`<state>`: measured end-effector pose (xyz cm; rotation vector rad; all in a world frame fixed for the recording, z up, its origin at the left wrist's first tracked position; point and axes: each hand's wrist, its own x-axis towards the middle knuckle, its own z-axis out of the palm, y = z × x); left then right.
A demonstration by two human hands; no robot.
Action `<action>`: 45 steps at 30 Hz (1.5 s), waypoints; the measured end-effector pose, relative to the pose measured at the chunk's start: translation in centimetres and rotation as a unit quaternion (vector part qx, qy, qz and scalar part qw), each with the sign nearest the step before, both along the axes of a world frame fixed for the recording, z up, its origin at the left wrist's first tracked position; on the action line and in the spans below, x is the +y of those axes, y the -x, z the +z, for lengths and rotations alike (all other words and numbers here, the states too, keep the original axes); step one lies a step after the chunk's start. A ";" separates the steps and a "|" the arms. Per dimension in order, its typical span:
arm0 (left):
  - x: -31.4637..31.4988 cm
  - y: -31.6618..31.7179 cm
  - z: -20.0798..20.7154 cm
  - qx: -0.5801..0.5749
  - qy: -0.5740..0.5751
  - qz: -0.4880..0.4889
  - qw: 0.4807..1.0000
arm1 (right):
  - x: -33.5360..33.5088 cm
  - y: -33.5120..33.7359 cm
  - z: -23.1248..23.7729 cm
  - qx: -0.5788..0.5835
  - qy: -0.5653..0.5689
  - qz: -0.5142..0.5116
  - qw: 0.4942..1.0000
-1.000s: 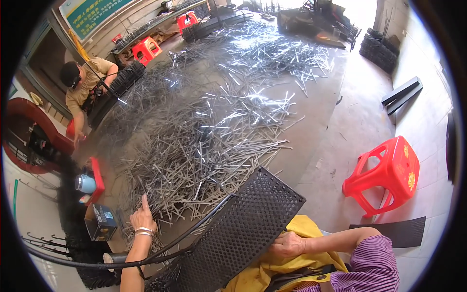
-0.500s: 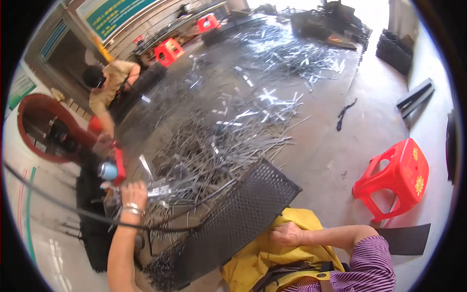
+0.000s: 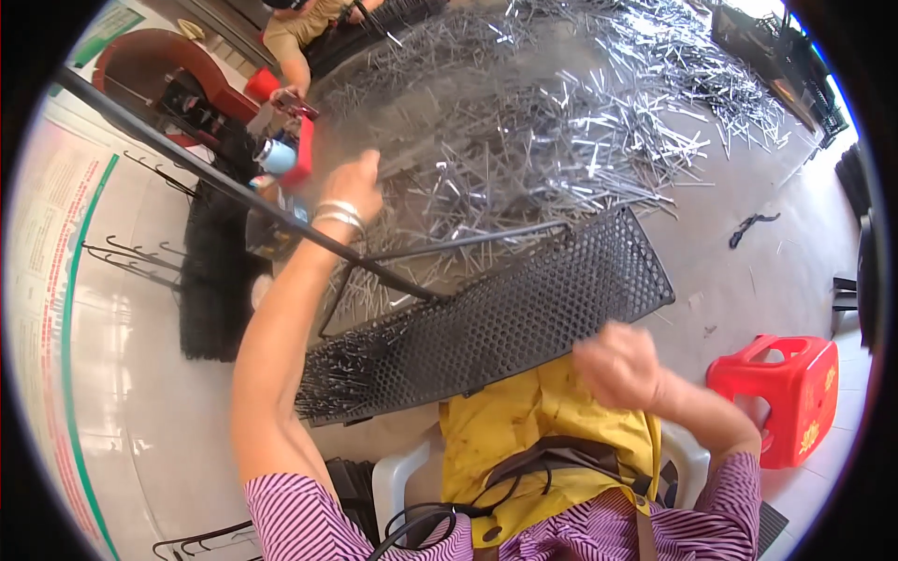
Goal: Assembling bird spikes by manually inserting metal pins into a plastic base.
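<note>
A long black perforated tray (image 3: pixel 552 290) lies slanted in front of me, above a yellow apron (image 3: pixel 505 411). Many small dark pieces stand packed in its left end. My left hand (image 3: pixel 354 190) reaches over the tray to the near left edge of a heap of thin metal strips (image 3: pixel 486 178). One digit sticks up; its other fingers are blurred and turned away, so any hold is hidden. My right hand (image 3: pixel 617 365) hovers at the tray's near right edge, fingers curled closed and smeared by motion. What it holds, if anything, does not show.
A black rod (image 3: pixel 201 161) slants across my left forearm. Left of the heap stand a light-blue cup (image 3: pixel 276 156) and a red box (image 3: pixel 305 150). A co-worker (image 3: pixel 297 42) works at the far left. A red stool (image 3: pixel 790 397) stands right.
My view has turned, shifting the scene. My right hand has lifted off the apron toward the tray's edge. My left hand has moved farther forward, to beside the red box.
</note>
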<state>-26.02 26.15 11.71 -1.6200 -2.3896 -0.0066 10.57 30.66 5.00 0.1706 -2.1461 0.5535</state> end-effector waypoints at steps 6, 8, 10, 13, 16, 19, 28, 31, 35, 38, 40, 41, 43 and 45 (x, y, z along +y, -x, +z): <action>2.3 -1.7 -0.2 -0.071 0.008 -0.036 0.997 | 5.6 8.3 4.4 0.071 -0.026 -0.089 0.993; 2.6 -1.9 -0.6 -0.092 0.044 -0.047 0.994 | 6.6 11.8 5.0 0.014 -0.048 -0.090 0.995; 2.9 -2.6 -1.2 -0.084 0.055 -0.052 0.994 | 7.2 15.9 4.8 -0.009 -0.106 -0.122 0.987; 2.9 -2.9 -1.3 -0.017 0.076 -0.121 0.990 | 7.5 18.8 4.7 -0.128 -0.147 -0.144 0.970; 2.7 -3.3 -2.0 0.079 -0.004 -0.314 0.946 | 8.1 20.1 4.2 -0.281 -0.137 -0.142 0.939; 2.3 -2.8 -2.7 0.095 -0.040 -0.313 0.944 | 8.7 20.2 3.9 -0.390 0.056 -0.041 0.918; 3.0 -2.6 -2.9 0.081 0.013 -0.278 0.957 | 10.6 19.5 2.0 -0.362 0.072 -0.001 0.929; 3.5 -2.6 -2.9 0.064 0.014 -0.276 0.959 | 11.1 18.8 2.4 -0.359 0.087 0.001 0.929; 3.7 -2.4 -3.0 0.034 0.021 -0.279 0.959 | 11.3 17.9 2.4 -0.348 0.120 0.026 0.929; 3.8 -2.2 -3.0 0.022 0.036 -0.283 0.958 | 11.5 17.2 1.9 -0.340 0.113 0.034 0.933; 3.7 -2.1 -3.0 0.007 0.040 -0.305 0.951 | 11.5 16.6 2.0 -0.342 0.119 0.042 0.931; 3.6 -2.0 -2.9 0.009 0.038 -0.305 0.951 | 11.5 16.5 1.6 -0.323 0.106 0.048 0.939; 3.6 -2.2 -3.0 0.008 0.037 -0.305 0.951 | 11.4 16.1 1.7 -0.337 0.110 0.036 0.934; 3.8 -2.4 -3.1 0.004 0.039 -0.302 0.952 | 11.7 15.8 1.4 -0.373 0.075 0.007 0.925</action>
